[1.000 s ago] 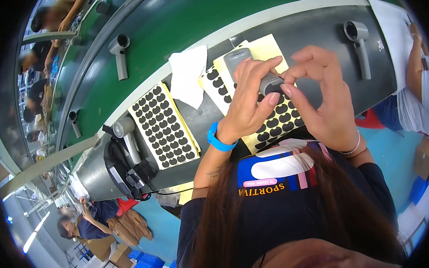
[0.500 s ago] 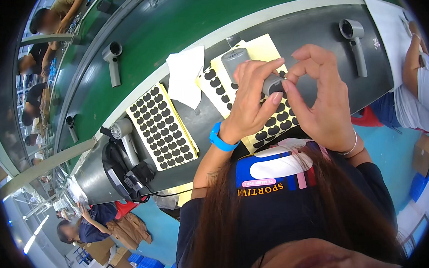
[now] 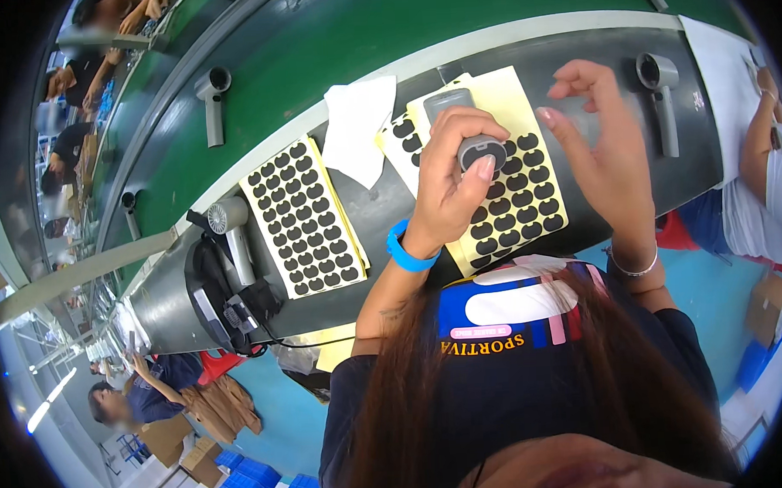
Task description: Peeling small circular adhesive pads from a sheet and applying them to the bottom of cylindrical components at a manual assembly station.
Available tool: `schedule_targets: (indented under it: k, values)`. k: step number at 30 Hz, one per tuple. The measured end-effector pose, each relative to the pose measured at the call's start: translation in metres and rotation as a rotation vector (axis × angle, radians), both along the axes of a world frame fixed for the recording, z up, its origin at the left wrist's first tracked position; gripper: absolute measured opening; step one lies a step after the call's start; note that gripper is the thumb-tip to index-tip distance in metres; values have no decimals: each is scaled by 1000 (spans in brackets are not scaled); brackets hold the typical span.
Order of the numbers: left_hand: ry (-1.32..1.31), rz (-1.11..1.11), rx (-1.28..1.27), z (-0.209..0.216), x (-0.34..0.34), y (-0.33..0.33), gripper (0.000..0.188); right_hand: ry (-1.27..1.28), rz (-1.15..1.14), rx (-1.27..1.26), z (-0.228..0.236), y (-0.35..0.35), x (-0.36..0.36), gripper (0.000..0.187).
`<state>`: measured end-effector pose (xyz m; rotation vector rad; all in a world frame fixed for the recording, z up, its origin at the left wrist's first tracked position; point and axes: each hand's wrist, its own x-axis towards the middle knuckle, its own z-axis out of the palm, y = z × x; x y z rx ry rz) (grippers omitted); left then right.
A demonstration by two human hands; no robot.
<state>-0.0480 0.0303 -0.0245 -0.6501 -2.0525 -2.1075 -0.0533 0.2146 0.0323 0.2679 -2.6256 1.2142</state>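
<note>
The floor (image 3: 698, 287) is light blue. A dark table (image 3: 163, 315) stands beside a green surface (image 3: 304, 51); at far left, one long lamp (image 3: 52, 401) shines white.

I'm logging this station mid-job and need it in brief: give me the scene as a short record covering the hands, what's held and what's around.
Left hand: gripping a gray device, thumb at its dark round end
Right hand: raised beside it, fingers apart from the thumb, nothing visible held
Under the left hand: yellow sheet with dark notched stickers
Left of that: second sticker sheet
Between the sheets, toward the belt: white cloth
Bench, far right: gray handheld fan
Green belt: another fan, upper left
</note>
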Motion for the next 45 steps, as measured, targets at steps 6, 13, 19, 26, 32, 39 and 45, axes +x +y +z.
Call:
schedule_targets:
  k: [6, 13, 19, 26, 32, 39, 45]
  values:
    - [-168, 115, 32, 11, -1, 2, 33, 47, 280, -58, -17, -18, -1, 41]
    - [-246, 19, 280, 13, -4, 2, 76, 92, 502, -205, -15, -28, -11, 44]
    - [-227, 58, 311, 9, -7, 0, 48, 97, 526, -248, -13, -41, -20, 40]
    - [-174, -11, 284, 11, -15, -4, 70, 354, 482, -27, -5, -39, -58, 36]
    - [-54, 179, -56, -6, -17, -20, 75, 547, 299, 6, -41, -25, -170, 35]
    - [-71, 326, -375, -33, -6, -58, 39, 497, 193, 257, -106, 9, -202, 44]
    - [67, 266, -706, -57, -5, -56, 34, 32, 281, 29, -75, -5, -83, 21]
